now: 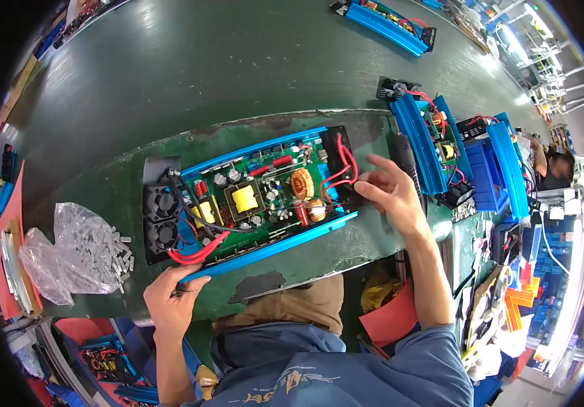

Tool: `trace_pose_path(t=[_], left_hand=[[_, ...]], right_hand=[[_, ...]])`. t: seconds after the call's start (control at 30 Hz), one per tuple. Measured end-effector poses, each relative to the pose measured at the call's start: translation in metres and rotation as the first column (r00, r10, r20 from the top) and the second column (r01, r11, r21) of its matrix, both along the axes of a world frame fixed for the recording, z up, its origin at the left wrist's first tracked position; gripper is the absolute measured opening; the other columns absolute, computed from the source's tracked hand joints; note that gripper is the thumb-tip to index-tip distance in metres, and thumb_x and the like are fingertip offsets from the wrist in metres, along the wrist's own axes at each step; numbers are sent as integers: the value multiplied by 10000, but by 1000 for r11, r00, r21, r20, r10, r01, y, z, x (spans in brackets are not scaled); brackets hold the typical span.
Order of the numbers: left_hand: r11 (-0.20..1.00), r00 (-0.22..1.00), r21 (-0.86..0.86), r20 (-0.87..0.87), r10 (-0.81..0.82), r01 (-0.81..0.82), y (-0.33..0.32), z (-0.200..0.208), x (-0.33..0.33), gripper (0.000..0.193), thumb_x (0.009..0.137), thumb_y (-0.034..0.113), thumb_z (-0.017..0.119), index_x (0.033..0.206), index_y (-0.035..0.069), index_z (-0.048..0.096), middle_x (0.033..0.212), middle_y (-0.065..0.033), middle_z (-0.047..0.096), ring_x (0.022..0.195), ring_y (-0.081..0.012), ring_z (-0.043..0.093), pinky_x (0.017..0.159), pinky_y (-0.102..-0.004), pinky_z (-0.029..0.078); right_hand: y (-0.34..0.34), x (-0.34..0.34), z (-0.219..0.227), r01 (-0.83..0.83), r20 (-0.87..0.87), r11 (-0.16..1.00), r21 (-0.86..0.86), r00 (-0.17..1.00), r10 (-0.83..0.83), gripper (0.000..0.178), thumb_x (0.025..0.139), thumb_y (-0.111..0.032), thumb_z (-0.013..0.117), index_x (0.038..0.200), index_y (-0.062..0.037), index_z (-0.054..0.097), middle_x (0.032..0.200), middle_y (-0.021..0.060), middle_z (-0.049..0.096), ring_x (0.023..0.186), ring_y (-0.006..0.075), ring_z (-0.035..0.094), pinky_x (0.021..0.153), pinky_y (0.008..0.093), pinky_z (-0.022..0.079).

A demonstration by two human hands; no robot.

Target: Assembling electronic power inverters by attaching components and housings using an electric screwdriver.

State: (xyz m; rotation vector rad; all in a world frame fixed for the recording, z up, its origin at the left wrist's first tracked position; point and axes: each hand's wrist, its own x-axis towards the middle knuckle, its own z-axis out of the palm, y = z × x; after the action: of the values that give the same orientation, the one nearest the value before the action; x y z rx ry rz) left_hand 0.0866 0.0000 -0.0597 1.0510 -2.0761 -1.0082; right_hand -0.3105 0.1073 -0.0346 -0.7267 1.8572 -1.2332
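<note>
An opened power inverter lies in front of me, with blue side rails around a green circuit board. The board carries yellow transformers, a copper coil and capacitors. At its left end stands a black fan plate with two fans; thick red wires run from there onto the board. My left hand is closed in a pinch at the near rail's left end; what sits between its fingertips is too small to make out. Beside the black end plate with red wires, my right hand has its fingers apart, thumb close to the plate's edge.
A clear bag spills small metal pieces on the left. More blue-railed inverters stand at the right, near a blue bin and a dark handheld tool. Another inverter lies farther back. A person is at far right.
</note>
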Motion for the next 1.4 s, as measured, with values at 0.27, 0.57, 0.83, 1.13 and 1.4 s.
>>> trace_pose_path(t=[0.27, 0.57, 0.83, 1.13, 1.4], left_hand=[[977, 998, -206, 36, -43, 49, -6, -9, 2, 239, 762, 79, 839, 972, 34, 734, 876, -169, 728, 762, -322, 707, 690, -365, 540], [984, 972, -179, 231, 54, -12, 2, -16, 28, 280, 856, 225, 812, 1024, 14, 735, 906, -126, 701, 689, -232, 608, 597, -347, 469], [963, 983, -261, 148, 106, -65, 4, -14, 9, 297, 786, 145, 830, 1010, 17, 683, 909, -166, 680, 804, -345, 666, 714, -405, 516], [905, 985, -422, 169, 27, 48, 3, -32, 30, 250, 886, 208, 787, 1032, 19, 712, 981, -216, 699, 816, -366, 674, 666, -412, 554], [941, 979, -327, 203, -23, 90, 5, -25, 27, 493, 963, 496, 663, 1028, 12, 726, 948, -199, 669, 844, -358, 668, 740, -452, 563]], right_hand=[[12, -12, 21, -120, 142, 980, 157, 985, 97, 131, 848, -104, 721, 951, -32, 684, 736, 7, 625, 570, 68, 544, 463, 222, 360], [7, -14, 56, -323, -616, 923, -210, 777, 132, 184, 887, -59, 731, 994, -29, 585, 845, 31, 617, 706, 108, 611, 602, 265, 504], [-45, -152, 58, -182, -911, 981, -64, 412, 17, 226, 875, -102, 672, 1090, -42, 641, 974, 130, 682, 887, 306, 701, 784, 412, 557], [-221, -285, 10, 8, -992, 995, 95, 85, 94, 236, 832, -74, 642, 1051, 9, 621, 1107, 189, 659, 1082, 368, 648, 862, 496, 559], [-307, -335, -23, 29, -994, 997, 75, -82, 77, 471, 754, -225, 862, 1128, -62, 627, 1162, 126, 647, 1167, 340, 613, 927, 474, 520]])
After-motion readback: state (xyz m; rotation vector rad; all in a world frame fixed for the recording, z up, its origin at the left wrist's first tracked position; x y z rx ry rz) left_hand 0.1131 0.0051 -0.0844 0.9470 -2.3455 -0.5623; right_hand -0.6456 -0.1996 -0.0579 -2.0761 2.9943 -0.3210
